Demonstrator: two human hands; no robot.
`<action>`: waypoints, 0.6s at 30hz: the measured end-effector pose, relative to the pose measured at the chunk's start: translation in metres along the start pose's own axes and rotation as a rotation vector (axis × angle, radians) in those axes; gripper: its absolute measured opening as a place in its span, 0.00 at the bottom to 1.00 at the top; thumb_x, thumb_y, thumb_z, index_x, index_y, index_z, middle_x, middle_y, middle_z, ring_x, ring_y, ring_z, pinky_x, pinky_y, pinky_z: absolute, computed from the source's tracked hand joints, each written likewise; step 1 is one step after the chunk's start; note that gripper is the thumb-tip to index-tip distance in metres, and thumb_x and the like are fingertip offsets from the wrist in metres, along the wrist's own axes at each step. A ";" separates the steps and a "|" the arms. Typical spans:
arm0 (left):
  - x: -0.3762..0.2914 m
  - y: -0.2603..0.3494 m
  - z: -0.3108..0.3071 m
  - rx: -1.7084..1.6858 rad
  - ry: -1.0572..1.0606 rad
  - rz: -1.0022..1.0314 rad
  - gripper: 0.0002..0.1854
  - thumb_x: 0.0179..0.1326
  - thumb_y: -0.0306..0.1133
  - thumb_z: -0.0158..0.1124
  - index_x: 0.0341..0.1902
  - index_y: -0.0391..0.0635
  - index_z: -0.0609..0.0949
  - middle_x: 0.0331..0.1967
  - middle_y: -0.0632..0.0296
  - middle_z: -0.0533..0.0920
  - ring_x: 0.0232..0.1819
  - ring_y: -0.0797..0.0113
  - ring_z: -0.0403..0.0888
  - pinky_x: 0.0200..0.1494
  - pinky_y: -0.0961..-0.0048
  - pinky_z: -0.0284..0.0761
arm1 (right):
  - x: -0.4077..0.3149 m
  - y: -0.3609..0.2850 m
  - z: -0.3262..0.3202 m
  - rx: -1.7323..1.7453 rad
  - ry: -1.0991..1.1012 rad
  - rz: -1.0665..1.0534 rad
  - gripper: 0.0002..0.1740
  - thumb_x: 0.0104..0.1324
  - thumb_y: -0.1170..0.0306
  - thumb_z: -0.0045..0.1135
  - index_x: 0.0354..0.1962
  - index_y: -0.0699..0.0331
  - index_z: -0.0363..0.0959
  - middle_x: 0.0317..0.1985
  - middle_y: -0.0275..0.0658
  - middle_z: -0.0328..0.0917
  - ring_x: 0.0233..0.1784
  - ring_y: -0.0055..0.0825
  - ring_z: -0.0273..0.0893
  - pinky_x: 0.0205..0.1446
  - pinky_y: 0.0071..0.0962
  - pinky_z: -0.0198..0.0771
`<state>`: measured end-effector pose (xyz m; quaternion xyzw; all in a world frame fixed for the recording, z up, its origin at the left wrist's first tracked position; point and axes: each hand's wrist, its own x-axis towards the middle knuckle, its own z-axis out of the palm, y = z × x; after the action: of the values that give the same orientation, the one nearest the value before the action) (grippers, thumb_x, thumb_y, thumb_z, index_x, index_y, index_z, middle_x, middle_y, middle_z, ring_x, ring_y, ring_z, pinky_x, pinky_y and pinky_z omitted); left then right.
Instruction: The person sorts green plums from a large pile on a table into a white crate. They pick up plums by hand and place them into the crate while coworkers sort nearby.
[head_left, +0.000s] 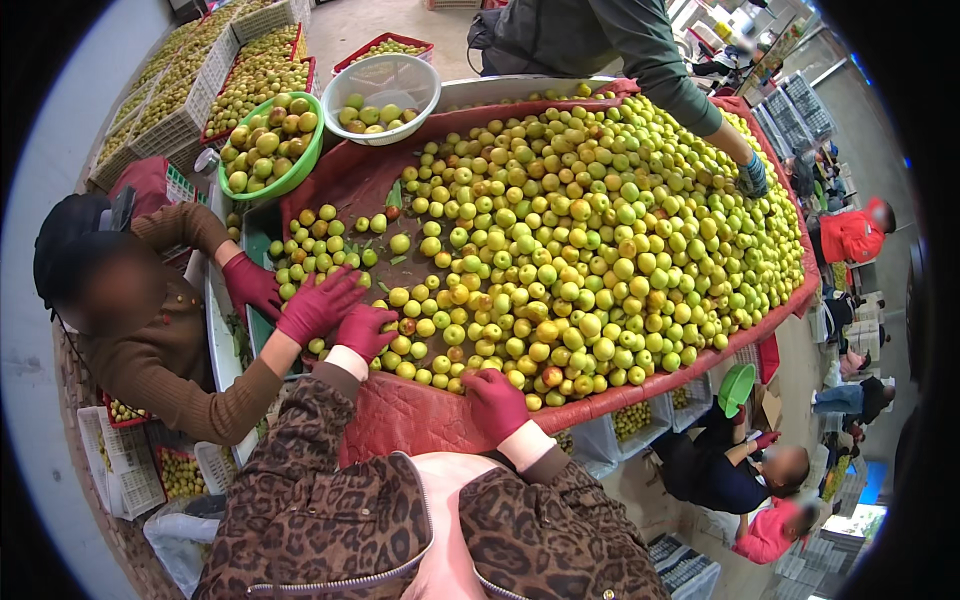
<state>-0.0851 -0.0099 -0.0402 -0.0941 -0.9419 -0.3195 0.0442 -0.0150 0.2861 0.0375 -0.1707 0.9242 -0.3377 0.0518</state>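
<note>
A large heap of yellow-green jujube-like fruits (585, 247) covers a table lined with red padded cloth (420, 427). My left hand (364, 332), in a magenta glove, rests at the near left edge of the heap. Its fingertips touch fruit beside a reddish one (407, 326); whether it grips any is hidden. My right hand (496, 406), gloved alike, reaches over the table's near edge, its fingers at the nearest fruits. Its fingertips are curled away from view, so a hold cannot be made out.
A co-worker's gloved hand (321, 304) is just left of my left hand. Another person's gloved hand (752, 177) lies on the far right of the heap. A green basin (311, 154) of larger fruits and a white colander (427, 90) stand at the far left corner.
</note>
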 end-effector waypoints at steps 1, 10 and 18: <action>0.005 0.004 0.008 0.020 -0.025 0.004 0.14 0.45 0.39 0.73 0.37 0.52 0.84 0.35 0.63 0.83 0.40 0.57 0.78 0.43 0.62 0.74 | 0.001 0.000 0.004 0.016 0.002 0.004 0.08 0.60 0.69 0.57 0.39 0.52 0.78 0.37 0.36 0.77 0.41 0.38 0.78 0.38 0.37 0.74; 0.027 0.048 0.039 0.282 -0.223 -0.103 0.14 0.50 0.42 0.67 0.37 0.50 0.80 0.35 0.61 0.81 0.46 0.57 0.77 0.43 0.60 0.76 | 0.015 0.005 0.005 0.085 0.059 0.184 0.12 0.61 0.71 0.58 0.43 0.57 0.78 0.44 0.40 0.77 0.44 0.39 0.79 0.45 0.33 0.75; 0.009 0.028 0.019 -0.039 -0.139 -0.404 0.13 0.64 0.45 0.55 0.38 0.47 0.77 0.30 0.51 0.82 0.34 0.45 0.80 0.37 0.52 0.75 | 0.020 0.023 -0.013 0.024 0.116 0.170 0.17 0.58 0.70 0.59 0.47 0.56 0.76 0.48 0.40 0.76 0.47 0.40 0.78 0.47 0.35 0.74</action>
<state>-0.0884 0.0246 -0.0376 0.0743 -0.9360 -0.3327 -0.0875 -0.0432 0.3030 0.0328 -0.0711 0.9327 -0.3525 0.0288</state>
